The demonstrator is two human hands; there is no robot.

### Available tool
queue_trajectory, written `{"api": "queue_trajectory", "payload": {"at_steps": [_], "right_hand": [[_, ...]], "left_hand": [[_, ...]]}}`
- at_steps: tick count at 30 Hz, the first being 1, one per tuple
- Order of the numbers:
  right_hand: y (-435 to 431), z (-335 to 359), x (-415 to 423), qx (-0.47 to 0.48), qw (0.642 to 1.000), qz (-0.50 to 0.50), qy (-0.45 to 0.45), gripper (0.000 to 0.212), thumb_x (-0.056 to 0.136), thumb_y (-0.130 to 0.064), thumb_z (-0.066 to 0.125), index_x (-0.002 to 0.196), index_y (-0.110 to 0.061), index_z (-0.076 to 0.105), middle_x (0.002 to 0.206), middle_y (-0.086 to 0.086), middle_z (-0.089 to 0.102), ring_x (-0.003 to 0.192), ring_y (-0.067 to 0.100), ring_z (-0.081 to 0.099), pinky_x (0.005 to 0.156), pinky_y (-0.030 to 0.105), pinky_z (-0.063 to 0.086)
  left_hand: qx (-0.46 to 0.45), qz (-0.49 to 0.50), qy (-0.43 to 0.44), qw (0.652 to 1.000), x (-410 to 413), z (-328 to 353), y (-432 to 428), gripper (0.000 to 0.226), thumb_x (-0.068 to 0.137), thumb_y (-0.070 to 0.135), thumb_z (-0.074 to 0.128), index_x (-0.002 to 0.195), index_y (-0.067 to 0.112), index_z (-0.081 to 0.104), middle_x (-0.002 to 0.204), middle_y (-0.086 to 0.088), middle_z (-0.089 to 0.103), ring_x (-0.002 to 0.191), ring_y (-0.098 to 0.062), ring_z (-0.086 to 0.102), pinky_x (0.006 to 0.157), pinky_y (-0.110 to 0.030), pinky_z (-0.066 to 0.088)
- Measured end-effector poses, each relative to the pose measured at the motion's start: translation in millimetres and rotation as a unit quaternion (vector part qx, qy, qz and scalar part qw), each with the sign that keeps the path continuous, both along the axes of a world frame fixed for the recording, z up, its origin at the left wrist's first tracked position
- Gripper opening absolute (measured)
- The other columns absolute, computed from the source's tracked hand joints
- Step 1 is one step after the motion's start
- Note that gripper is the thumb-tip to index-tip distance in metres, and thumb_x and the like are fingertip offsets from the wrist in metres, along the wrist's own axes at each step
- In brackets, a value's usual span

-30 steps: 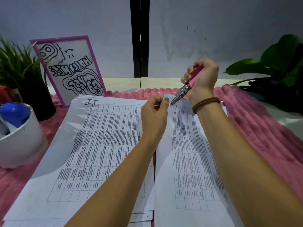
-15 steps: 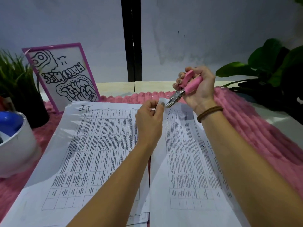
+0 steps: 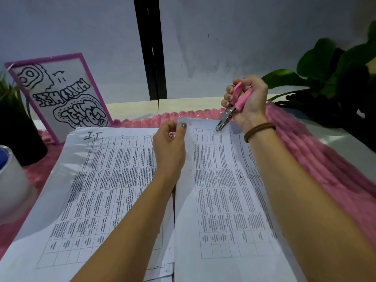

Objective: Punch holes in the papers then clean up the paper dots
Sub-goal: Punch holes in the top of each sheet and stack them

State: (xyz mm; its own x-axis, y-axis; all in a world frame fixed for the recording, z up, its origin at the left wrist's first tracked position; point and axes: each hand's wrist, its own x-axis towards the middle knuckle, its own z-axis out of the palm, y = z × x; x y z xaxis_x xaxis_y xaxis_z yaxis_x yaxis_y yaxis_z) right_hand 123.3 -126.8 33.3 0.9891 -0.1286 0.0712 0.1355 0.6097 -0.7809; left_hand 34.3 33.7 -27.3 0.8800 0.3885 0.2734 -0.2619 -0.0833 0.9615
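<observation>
With my left hand pinching the printed sheet by its top corner at mid-frame and my right hand curled round the pink hole punch at its top edge, I should hold the paper taut and seat the margin fully before squeezing.

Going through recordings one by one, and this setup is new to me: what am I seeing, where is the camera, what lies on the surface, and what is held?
No machine here: a person works with two bare hands. The camera sits on their head, looking forward and down. On a pink fluffy mat lie printed papers: a stack at left, a sheet at right. The left hand pinches that sheet's top corner. The right hand grips a pink-handled hole punch, its metal tip at the sheet's top edge. A framed sign and a white cup stand further left.
</observation>
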Motion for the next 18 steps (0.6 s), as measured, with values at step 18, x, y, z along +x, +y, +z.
{"api": "queue_trajectory", "payload": {"at_steps": [18], "right_hand": [[-2.2, -2.8, -0.4, 0.041, 0.994, -0.102, 0.006, 0.019, 0.085, -0.007, 0.04, 0.067, -0.013, 0.04, 0.054, 0.004, 0.04, 0.043, 0.016, 0.033, 0.046, 0.02, 0.029]], "left_hand": [[-0.019, -0.042, 0.034, 0.998, -0.1, 0.2, 1.5, 0.018, 0.089, 0.024, 0.067, 0.1, 0.011, 0.064, 0.094, -0.003, 0.069, 0.088, -0.014, 0.065, 0.079, -0.031, 0.056]]}}
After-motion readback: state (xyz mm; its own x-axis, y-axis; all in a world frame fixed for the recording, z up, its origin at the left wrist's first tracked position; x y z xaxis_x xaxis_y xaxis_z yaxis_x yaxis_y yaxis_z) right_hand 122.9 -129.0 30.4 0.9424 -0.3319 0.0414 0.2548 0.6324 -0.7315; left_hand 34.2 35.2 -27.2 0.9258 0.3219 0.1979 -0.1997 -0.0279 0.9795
